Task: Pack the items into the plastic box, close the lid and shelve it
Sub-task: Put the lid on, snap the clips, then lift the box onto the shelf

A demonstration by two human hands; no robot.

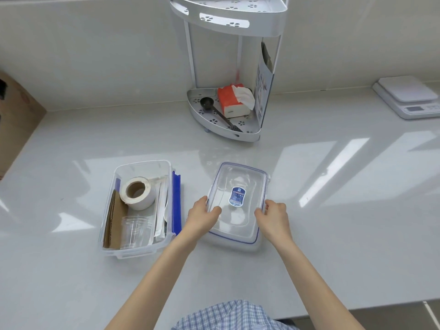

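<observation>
Both hands on the clear lid (pixel 238 198), which lies flat on the white countertop (pixel 333 210) just right of the plastic box (pixel 137 251).

Left hand (pixel 202 214): thumb on top of the lid's left edge, other fingers curled at that edge; can't tell if they're under it. Right hand (pixel 273 216): thumb over the right edge, fingers bent along the side, pinching the rim.

Lid has a blue seal line and a blue label (pixel 237 196) in the middle.

Box is open, blue latch (pixel 176 203) on its right side. Inside: tape roll (pixel 138 192), cardboard piece (pixel 114 222), clear plastic cup (pixel 134 231), white wrapped sticks (pixel 160 210) along the right wall.

Corner shelf rack (pixel 228 110) stands at the back by the wall, well apart from the box.
</observation>
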